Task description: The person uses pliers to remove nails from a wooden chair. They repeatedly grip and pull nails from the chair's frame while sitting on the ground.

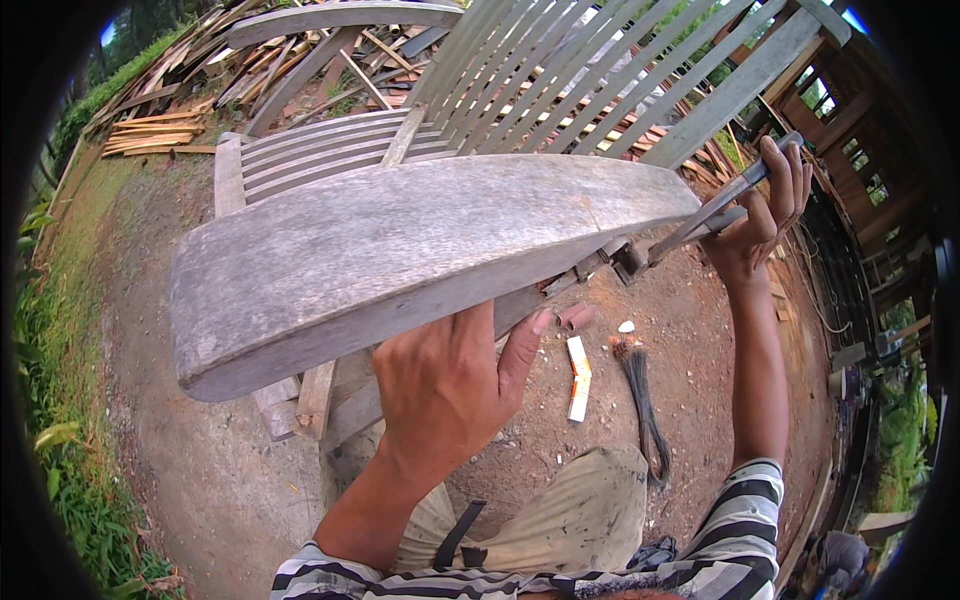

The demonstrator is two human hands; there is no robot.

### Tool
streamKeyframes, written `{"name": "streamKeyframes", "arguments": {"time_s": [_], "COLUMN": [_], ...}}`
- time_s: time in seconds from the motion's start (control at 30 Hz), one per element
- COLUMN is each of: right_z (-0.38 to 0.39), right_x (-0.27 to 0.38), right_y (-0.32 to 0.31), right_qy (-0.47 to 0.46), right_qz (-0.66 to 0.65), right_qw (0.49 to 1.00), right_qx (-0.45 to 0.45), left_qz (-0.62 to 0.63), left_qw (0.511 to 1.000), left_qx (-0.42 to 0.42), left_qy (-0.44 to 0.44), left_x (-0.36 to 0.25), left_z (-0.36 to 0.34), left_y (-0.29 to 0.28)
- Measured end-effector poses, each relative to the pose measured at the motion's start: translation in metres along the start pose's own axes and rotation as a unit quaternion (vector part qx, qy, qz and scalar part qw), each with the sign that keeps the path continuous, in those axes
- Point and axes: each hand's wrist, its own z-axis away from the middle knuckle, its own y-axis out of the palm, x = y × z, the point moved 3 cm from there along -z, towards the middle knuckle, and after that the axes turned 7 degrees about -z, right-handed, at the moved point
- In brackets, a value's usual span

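A weathered grey wooden armrest of a slatted bench crosses the view in front of me. My right hand holds long-handled metal pincers, with fingers around the handles. Their jaws are at the armrest's lower edge, by a dark, splintered joint. Under the armrest my left hand grips the wooden support, thumb stretched along it. Its fingertips are hidden behind the wood. What exactly the jaws bite on is too small to make out.
The bench's slatted back and seat lie beyond. On the dirt ground are a bundle of dark wire, a white-and-orange packet and reddish cylindrical pieces. Scrap timber is piled behind; a wooden building stands right.
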Motion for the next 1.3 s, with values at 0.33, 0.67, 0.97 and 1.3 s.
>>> {"name": "streamKeyframes", "arguments": {"time_s": [0.33, 0.67, 0.97, 1.3], "right_z": [-0.017, -0.006, 0.086, 0.107], "right_x": [-0.02, 0.009, 0.064, 0.19], "right_y": [-0.004, -0.019, -0.071, -0.051], "right_qy": [-0.114, -0.097, 0.348, 0.568], "right_qz": [-0.035, 0.07, -0.119, -0.747], "right_qw": [0.993, 0.986, 0.888, 0.308], "right_qx": [0.004, 0.114, 0.277, 0.158], "left_qz": [0.0, -0.005, -0.001, 0.052], "left_qw": [1.0, 1.0, 0.995, 0.973], "left_qx": [0.005, 0.016, -0.036, -0.223], "left_qy": [-0.002, -0.012, -0.09, -0.016], "left_x": [-0.003, 0.003, -0.012, -0.005], "left_z": [0.001, 0.002, 0.005, 0.008], "left_y": [-0.001, -0.004, 0.002, 0.015]}}
